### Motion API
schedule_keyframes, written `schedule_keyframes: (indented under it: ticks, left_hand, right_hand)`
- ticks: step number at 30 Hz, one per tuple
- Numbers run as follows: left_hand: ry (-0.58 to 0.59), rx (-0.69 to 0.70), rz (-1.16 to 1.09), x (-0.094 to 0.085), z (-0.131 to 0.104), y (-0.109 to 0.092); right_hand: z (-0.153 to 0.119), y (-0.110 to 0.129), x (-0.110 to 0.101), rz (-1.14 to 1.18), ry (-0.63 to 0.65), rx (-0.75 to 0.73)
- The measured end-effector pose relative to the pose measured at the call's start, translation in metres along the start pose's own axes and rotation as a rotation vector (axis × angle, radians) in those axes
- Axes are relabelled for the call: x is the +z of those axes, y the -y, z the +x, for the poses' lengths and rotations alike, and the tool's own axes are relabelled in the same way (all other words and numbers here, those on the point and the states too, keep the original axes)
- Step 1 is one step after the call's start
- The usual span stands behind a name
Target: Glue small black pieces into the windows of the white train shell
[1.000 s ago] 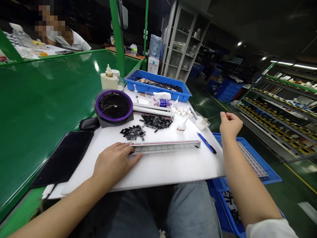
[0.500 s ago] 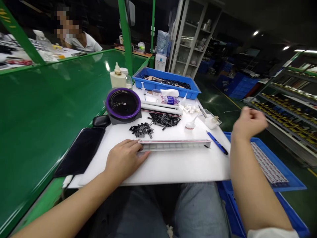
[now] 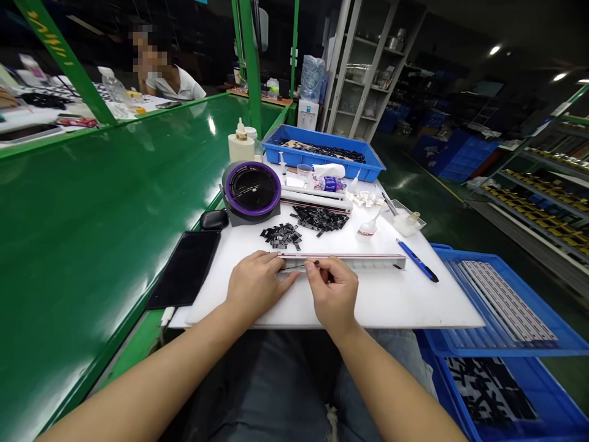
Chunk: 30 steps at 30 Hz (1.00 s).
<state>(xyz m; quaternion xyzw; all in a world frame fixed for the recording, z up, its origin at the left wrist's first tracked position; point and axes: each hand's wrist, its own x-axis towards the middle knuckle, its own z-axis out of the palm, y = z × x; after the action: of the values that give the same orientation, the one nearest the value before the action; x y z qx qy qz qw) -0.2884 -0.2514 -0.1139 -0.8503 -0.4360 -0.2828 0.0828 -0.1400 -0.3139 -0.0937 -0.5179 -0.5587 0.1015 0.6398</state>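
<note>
A long white channel strip (image 3: 354,263) with a red line along its top edge lies across the white work board. Its left end is in my left hand (image 3: 256,283), fingers over the far side and thumb along the near side. Close beside it, my right hand (image 3: 335,291) is closed in a pinch on a thin dark wire-like piece (image 3: 294,267), which points left along the strip towards my left fingertips. What it touches there is too small to tell. Just behind the strip are two piles of small black rectangular pieces (image 3: 281,235).
A purple-rimmed round device (image 3: 254,189), a tablet (image 3: 186,270) and a blue pen (image 3: 418,260) surround the strip. Farther back are a small glue bottle (image 3: 367,229) and a blue bin (image 3: 322,153). On the right, a blue tray (image 3: 460,258) holds more strips. A person sits across the green conveyor.
My right hand has come from up on the right down to the strip, beside my left hand, bringing the thin piece along. My left hand stays on the strip. The view has shifted slightly.
</note>
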Motion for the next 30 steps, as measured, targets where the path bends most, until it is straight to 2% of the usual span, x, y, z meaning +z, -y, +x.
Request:
schedule_keyframes:
  ticks: [8,12,16,18,20,21,23,25,27,30]
  left_hand:
    - [0.031,-0.012,-0.008,-0.003,0.001,-0.001]
    - [-0.003,0.017,0.002,-0.001,-0.001,0.0]
    - [-0.016,0.022,0.004,0.001,-0.001,0.002]
    - [-0.018,0.023,0.002,0.001,0.0,0.002]
    - [-0.026,0.035,0.005,0.001,0.001,0.002]
    - [-0.034,0.044,0.01,0.001,0.001,0.002]
    - [-0.054,0.063,0.027,0.001,0.001,0.004]
    - [-0.069,0.078,0.04,0.002,0.001,0.006]
    - [-0.066,0.078,0.044,0.002,0.002,0.008]
    - [-0.047,0.059,0.032,0.003,0.002,0.009]
  right_hand:
    - [-0.001,-0.003,0.008,-0.019,0.057,0.006]
    - [0.005,0.006,-0.006,0.085,-0.043,0.078]
    - [0.035,0.008,-0.049,0.128,-0.226,0.085]
    - [0.065,-0.004,-0.081,0.052,-0.399,-0.027]
    - [0.103,-0.026,-0.116,-0.071,-0.564,-0.139]
    - [0.123,-0.04,-0.133,-0.142,-0.585,-0.128]
    - [0.159,-0.069,-0.166,-0.269,-0.594,0.013]
    - [0.183,-0.095,-0.191,-0.353,-0.571,0.1]
    - [0.196,-0.115,-0.208,-0.44,-0.549,0.145]
    - [0.199,-0.133,-0.216,-0.537,-0.554,0.164]
